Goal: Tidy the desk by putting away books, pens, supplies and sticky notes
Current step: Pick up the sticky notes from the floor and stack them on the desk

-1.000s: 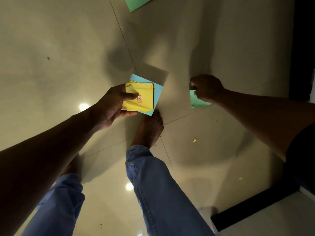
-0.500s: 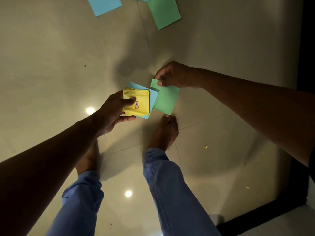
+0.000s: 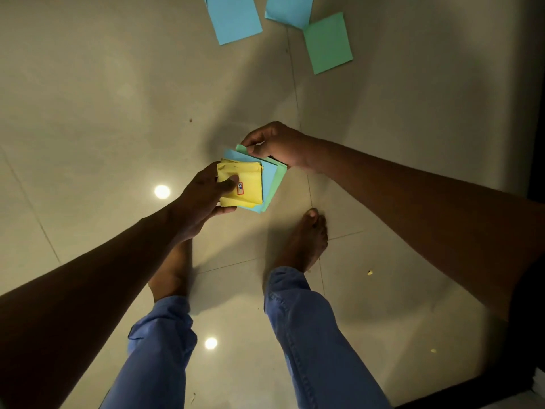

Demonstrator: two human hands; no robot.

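Observation:
My left hand (image 3: 206, 196) grips a stack of sticky notes (image 3: 249, 184), yellow on top with a small red-edged label, a blue sheet beneath. My right hand (image 3: 275, 143) pinches the far corner of a green note (image 3: 278, 178) that lies tucked under the back of that stack. On the tiled floor ahead lie two blue notes (image 3: 234, 17) (image 3: 289, 8) and one green note (image 3: 328, 42), loose and flat.
I stand barefoot in blue jeans on a glossy beige tile floor (image 3: 88, 98). My feet (image 3: 300, 243) are directly below the stack. Small yellow scraps (image 3: 370, 272) lie to the right. A dark edge (image 3: 472, 391) runs along the bottom right corner.
My right hand picked a green note off the floor, carried it left, and slid it under the stack in my left hand. The view tilted so more notes ahead show.

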